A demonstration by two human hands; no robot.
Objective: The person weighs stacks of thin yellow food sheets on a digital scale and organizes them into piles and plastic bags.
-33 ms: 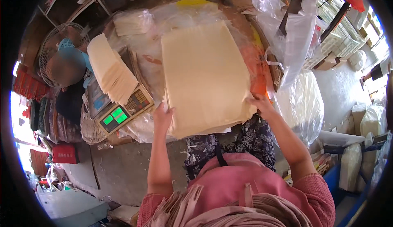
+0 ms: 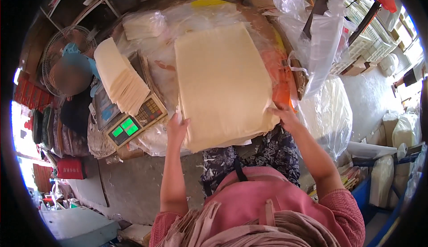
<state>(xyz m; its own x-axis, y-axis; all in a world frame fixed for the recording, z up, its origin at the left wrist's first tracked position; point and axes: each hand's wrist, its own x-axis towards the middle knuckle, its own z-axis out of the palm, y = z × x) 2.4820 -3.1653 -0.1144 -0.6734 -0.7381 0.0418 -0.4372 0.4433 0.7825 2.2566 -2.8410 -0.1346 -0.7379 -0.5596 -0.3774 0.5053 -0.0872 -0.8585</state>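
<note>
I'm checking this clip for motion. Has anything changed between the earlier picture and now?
Nothing visibly changed. The left hand and right hand grip the near corners of the stack of pale sheets as before; the scale with its smaller stack sits unchanged.

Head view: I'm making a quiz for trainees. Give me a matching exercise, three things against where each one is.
Things:
1. big stack of pale sheets
2. digital scale
3. electric fan

Places:
A. far left, by the shelves
B. between left hand and right hand
C. left of the left hand, a smaller sheet pile on it

Pairs: 1-B, 2-C, 3-A
</note>
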